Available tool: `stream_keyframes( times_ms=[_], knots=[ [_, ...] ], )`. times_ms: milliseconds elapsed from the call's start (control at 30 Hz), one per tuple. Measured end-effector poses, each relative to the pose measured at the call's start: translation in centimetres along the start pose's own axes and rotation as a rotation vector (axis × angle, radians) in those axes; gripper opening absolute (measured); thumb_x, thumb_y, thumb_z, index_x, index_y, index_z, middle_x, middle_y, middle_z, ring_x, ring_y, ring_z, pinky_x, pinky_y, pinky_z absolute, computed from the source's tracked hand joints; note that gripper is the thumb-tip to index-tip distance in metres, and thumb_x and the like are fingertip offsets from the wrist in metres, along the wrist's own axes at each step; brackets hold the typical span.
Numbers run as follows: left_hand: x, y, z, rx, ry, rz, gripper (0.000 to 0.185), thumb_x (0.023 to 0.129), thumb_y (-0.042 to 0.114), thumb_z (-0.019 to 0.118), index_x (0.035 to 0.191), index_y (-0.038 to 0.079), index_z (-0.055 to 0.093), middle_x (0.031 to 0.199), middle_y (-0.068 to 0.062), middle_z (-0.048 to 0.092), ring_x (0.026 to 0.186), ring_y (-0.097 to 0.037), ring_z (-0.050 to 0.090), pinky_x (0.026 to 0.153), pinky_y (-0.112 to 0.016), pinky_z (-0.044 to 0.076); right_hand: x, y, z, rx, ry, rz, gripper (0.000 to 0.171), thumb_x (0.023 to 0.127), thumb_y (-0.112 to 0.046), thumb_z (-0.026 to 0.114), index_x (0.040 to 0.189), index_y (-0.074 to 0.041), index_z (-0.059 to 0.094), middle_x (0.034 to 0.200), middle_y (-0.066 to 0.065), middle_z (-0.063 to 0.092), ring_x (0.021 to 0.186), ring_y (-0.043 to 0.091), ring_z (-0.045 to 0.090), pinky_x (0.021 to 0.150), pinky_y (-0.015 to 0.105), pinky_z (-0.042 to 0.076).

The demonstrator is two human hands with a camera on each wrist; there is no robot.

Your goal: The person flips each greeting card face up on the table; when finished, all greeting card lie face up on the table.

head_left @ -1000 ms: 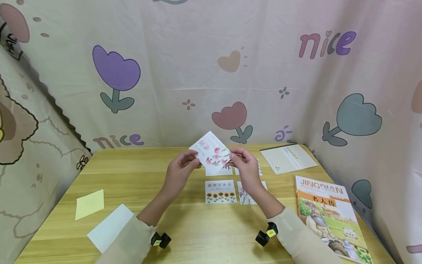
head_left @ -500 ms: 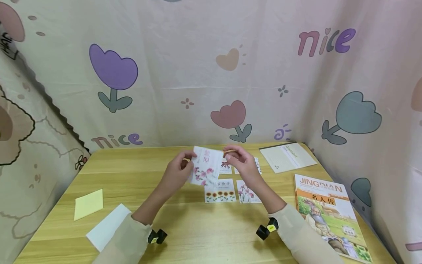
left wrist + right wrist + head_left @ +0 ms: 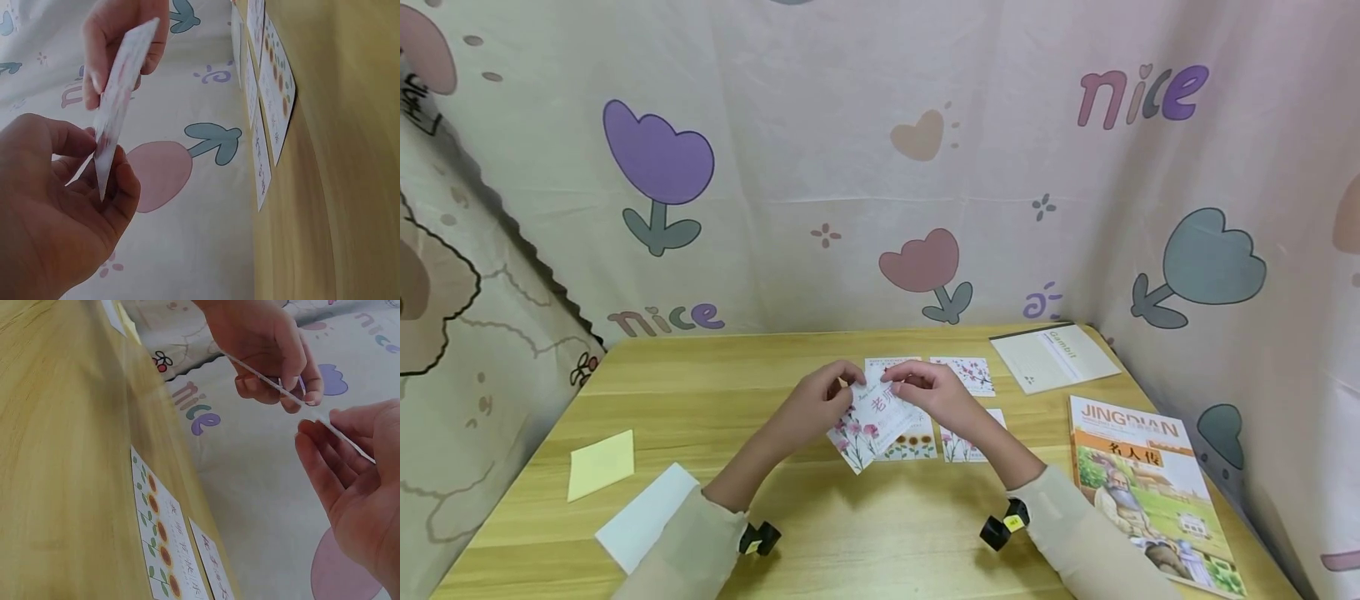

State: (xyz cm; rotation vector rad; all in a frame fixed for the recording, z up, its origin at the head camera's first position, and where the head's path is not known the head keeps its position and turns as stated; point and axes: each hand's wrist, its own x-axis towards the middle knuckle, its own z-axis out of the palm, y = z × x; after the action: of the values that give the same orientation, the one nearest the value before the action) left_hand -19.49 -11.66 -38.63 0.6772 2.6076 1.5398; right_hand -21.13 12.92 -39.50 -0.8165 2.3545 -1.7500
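Note:
A white card with pink flowers and pink Chinese characters (image 3: 855,437) is held up above the table, tilted with one corner pointing down. My left hand (image 3: 814,406) pinches its upper left edge between thumb and fingers. At the top edge, my right hand (image 3: 937,397) pinches the same card. In the left wrist view the card (image 3: 122,94) appears nearly edge-on between both hands. Under it on the table lie several similar cards: a sunflower card (image 3: 917,448), partly covered in the head view, and flower cards (image 3: 973,375) behind and to the right.
On the right of the wooden table (image 3: 880,533) lie a magazine (image 3: 1157,500) and, behind it, a pale notebook (image 3: 1056,358). A yellow paper (image 3: 601,467) and a white paper (image 3: 647,517) lie at the left. A printed curtain (image 3: 790,167) hangs behind.
The card has turned and come lower and nearer. My right hand came off the card half a second ago, moved left, and now pinches its top edge; my left hand keeps hold.

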Motion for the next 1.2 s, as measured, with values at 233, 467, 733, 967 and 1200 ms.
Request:
stream_keyframes(
  times_ms=[233,467,733,967,1200],
  knots=[
    [-0.1,-0.6,-1.6,-0.107,0.081,-0.005,0.023,0.103,0.017,0.054,0.126,0.018,0.059,0.112,-0.009,0.062,0.085,-0.028,0.057,0.068,-0.029,0.051,0.3,-0.3,-0.1,0.008,0.162,0.027,0.022,0.1,-0.021,0.063,0.12,-0.018,0.072,0.116,0.002,0.07,0.095,0.019,0.063,0.082,0.028,0.055],
    [-0.1,-1.2,-3.1,-0.175,0.065,-0.032,0.025,0.103,0.016,0.056,0.128,0.013,0.058,0.106,-0.014,0.063,0.084,-0.036,0.06,0.07,-0.029,0.055,0.7,-0.4,-0.1,0.041,0.224,0.035,0.027,0.099,-0.021,0.064,0.125,-0.017,0.069,0.117,0.006,0.066,0.096,0.017,0.065,0.083,0.027,0.056],
    [0.6,-1.8,-5.0,-0.078,0.044,-0.035,0.027,0.103,0.017,0.056,0.129,0.008,0.058,0.1,-0.014,0.063,0.081,-0.03,0.059,0.069,-0.028,0.054,3.3,0.1,0.1,0.086,0.162,0.017,0.036,0.098,-0.014,0.065,0.134,-0.016,0.062,0.117,0.011,0.063,0.093,0.018,0.067,0.08,0.032,0.059],
    [2.1,-3.9,-6.8,0.007,0.03,-0.112,0.028,0.103,0.012,0.055,0.13,0.007,0.058,0.108,-0.015,0.062,0.084,-0.027,0.058,0.069,-0.026,0.053,7.5,2.0,0.8,0.019,0.019,0.033,0.039,0.099,-0.011,0.063,0.138,-0.01,0.06,0.112,0.013,0.063,0.085,0.03,0.068,0.084,0.058,0.056],
    [4.0,-6.7,-7.7,0.066,0.024,-0.17,0.027,0.103,0.01,0.055,0.128,0.002,0.059,0.108,-0.018,0.062,0.091,-0.028,0.062,0.086,-0.051,0.056,10.3,4.7,1.5,-0.039,-0.055,0.101,0.036,0.1,-0.012,0.062,0.136,-0.009,0.061,0.112,0.014,0.062,0.089,0.042,0.068,0.083,0.056,0.057]
  ],
)
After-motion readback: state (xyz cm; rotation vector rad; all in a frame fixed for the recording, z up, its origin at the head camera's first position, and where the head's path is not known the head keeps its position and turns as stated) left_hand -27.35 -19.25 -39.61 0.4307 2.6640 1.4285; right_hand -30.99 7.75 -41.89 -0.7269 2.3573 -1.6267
